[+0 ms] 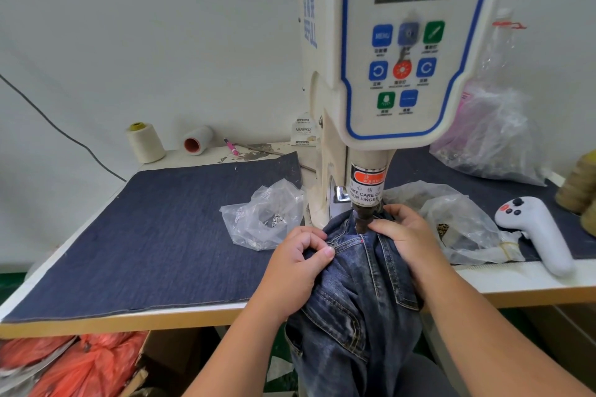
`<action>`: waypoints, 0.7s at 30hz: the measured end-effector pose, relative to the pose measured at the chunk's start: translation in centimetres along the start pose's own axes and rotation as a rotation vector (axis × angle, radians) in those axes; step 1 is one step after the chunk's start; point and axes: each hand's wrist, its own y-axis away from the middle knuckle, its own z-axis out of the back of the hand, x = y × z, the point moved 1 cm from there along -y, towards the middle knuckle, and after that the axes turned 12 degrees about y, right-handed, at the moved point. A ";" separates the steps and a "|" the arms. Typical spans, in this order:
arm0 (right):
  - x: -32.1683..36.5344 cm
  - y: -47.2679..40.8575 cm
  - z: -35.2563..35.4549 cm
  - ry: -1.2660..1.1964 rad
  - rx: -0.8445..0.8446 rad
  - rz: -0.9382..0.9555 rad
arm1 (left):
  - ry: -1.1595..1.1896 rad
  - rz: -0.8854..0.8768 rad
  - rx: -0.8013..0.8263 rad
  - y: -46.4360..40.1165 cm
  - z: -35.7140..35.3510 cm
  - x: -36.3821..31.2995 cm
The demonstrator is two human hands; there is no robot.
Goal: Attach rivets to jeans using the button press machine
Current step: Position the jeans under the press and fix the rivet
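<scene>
1. Denim jeans hang off the front edge of the desk, w/ the waist part lifted up under the button press machine. That puts the spot for the rivet right below the press head.
2. Left hand has its fingers curled, pinching a fold of the jeans at the seam. I think it pulls the cloth flat so it won't bunch.
3. Right hand is curled over the jeans on the other side, fingertips just beside the brown punch. It looks like it steadies the cloth there. That's v. close; the sticker on the machine says take care of your fingers.
4. Can't tell if a rivet is already seated under the punch; hands & cloth hide it.
5. Clear bag w/ small silver bits sits left of the machine, near the left hand. Another clear bag w/ small brassy bits sits right, near the right hand. Prob. kept close so parts are quick to grab.
6. Dark denim cloth covers the desk top, maybe so the jeans slide soft.
7. White controller lies at the right, away from the work.
8. Thread cones stand at the back by the wall.
</scene>
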 end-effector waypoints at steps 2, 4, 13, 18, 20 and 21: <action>0.0 0.0 0.0 -0.003 -0.001 0.000 | 0.000 0.000 0.002 0.0 0.0 0.1; 0.0 0.0 0.0 -0.004 0.001 -0.001 | 0.004 -0.001 0.003 0.0 0.0 0.1; 0.1 0.2 0.0 -0.001 -0.009 -0.001 | 0.016 0.001 0.007 0.0 0.1 0.2; 0.2 0.3 0.0 0.002 -0.008 -0.011 | 0.017 0.000 0.005 0.0 0.1 0.2; 0.3 0.3 0.0 0.011 -0.007 -0.013 | 0.010 -0.005 0.004 0.0 0.1 0.2; 0.3 0.3 -0.1 0.013 -0.008 -0.012 | 0.006 -0.007 0.003 0.0 0.1 0.2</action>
